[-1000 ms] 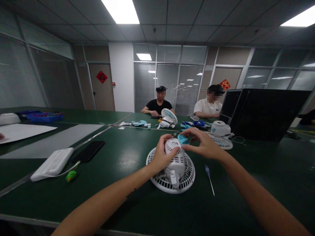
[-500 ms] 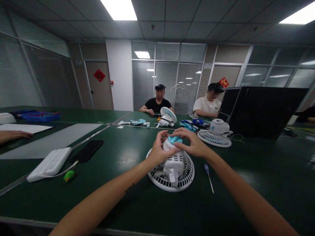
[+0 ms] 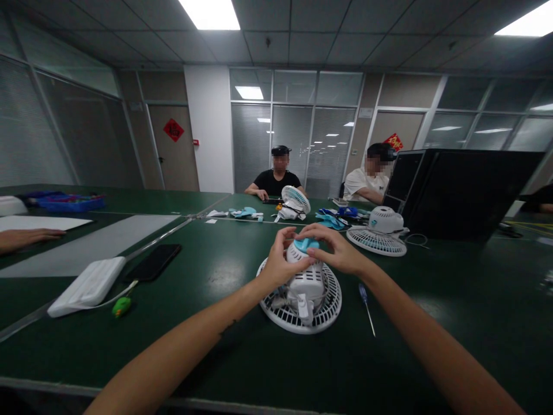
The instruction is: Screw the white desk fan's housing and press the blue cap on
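A white electric fan (image 3: 305, 285) rests grille-down on the green table in front of me, its motor housing pointing up. On its top sits a light blue knob (image 3: 306, 244). My left hand (image 3: 283, 257) wraps the upper housing from the left, thumb across the front and fingers curled behind. From the right, my right hand (image 3: 334, 249) closes round the blue knob, its thumb against the front edge. The far fingertips of both hands are partly hidden. A white plug (image 3: 305, 308) hangs at the near side of the housing.
A screwdriver (image 3: 367, 308) lies right of the fan. Left are a black phone (image 3: 153, 263), a white power bank (image 3: 88, 285) and a green charm (image 3: 121, 306). Another fan (image 3: 378, 239) stands before a black monitor (image 3: 462, 196). Two people sit opposite; another person's hand (image 3: 30, 240) rests at left.
My hands keep almost the same hold on the fan and knob, with only slight finger movement. The whole view has shifted a little.
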Demonstrator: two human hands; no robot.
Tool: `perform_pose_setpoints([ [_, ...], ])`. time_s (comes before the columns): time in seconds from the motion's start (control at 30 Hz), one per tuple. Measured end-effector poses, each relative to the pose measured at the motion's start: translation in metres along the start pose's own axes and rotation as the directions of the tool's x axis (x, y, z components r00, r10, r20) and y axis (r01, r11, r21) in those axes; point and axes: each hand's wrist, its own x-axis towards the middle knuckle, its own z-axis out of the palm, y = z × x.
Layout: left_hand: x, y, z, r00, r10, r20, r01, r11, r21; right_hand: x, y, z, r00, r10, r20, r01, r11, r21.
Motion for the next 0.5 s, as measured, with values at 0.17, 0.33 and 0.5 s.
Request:
perform_pose_setpoints([
  [0.17,-0.001,0.002,0.001,1.0,-0.003,-0.005,0.003,1.0,-0.005,-0.001,0.006,0.001,1.0,0.002,-0.007,-0.001,0.998,0.07],
  [0.33,-0.001,0.003,0.002,1.0,0.009,-0.005,-0.009,1.0,-0.017,-0.002,0.013,-0.001,0.999,-0.028,0.027,0.024,0.989,0.149],
  [0.5,-0.001,0.003,0.002,1.0,0.003,-0.015,-0.003,1.0,0.001,-0.005,0.014,-0.003,0.999,-0.035,0.018,0.033,0.995,0.099],
])
